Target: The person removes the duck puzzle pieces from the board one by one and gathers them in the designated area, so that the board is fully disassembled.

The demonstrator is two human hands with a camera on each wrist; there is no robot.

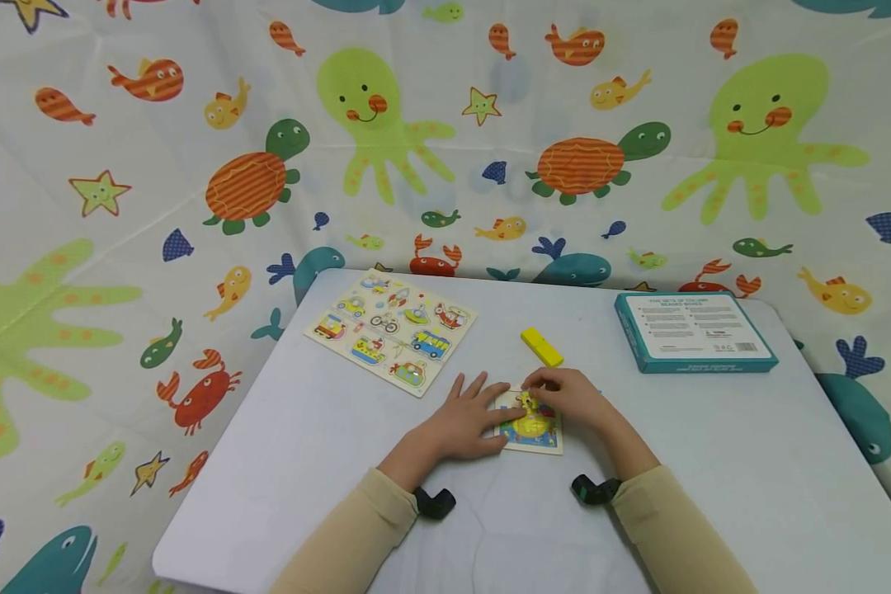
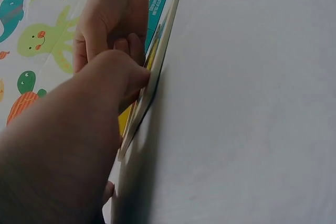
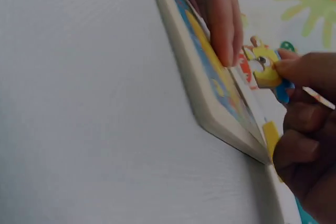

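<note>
A small square jigsaw board (image 1: 555,443) with a wooden rim and a yellow and blue picture lies on the table. My left hand (image 1: 464,421) rests over its left side, fingers spread, with fingertips on the picture. Above the board's upper right part is my right hand (image 1: 570,400). In the right wrist view it pinches a yellow and blue jigsaw piece (image 3: 266,74), printed with an eye, between thumb and fingers. That piece is held up off the board, near the left fingers (image 3: 223,40).
A yellow block (image 1: 542,347) lies just beyond the board. Farther left is a wooden puzzle board (image 1: 377,363) with vehicle pictures. A teal and white box (image 1: 698,330) sits at the back right. A sea-animal cloth (image 1: 431,148) hangs behind the white table (image 1: 282,495).
</note>
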